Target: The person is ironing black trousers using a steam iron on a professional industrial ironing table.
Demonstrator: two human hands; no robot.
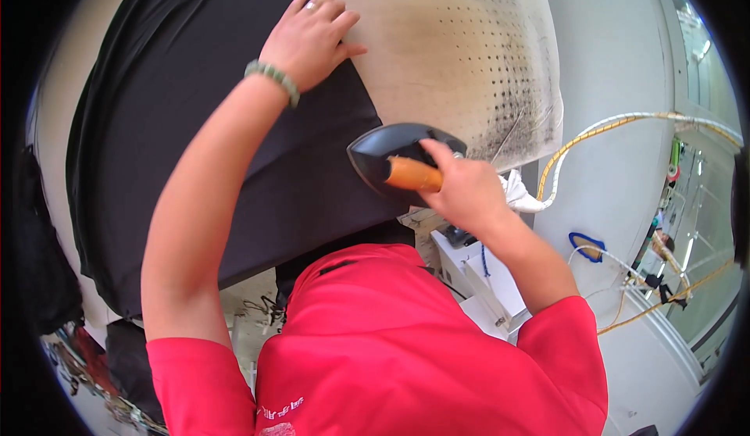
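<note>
A black steam iron with an orange handle rests near the right edge of a black cloth. My right hand is closed around the handle, and the iron's pointed tip faces left. Farther off, my left hand lies at the cloth's right edge, its thumb and fingers apart and partly bent. A green bead bracelet circles the left wrist. The iron hides the cloth beneath it.
The pale ironing board cover shows small holes and dark scorch stains on its right side. White and yellow hoses loop from near the iron to the right. White equipment stands below the board, and a dark cloth hangs at far left.
</note>
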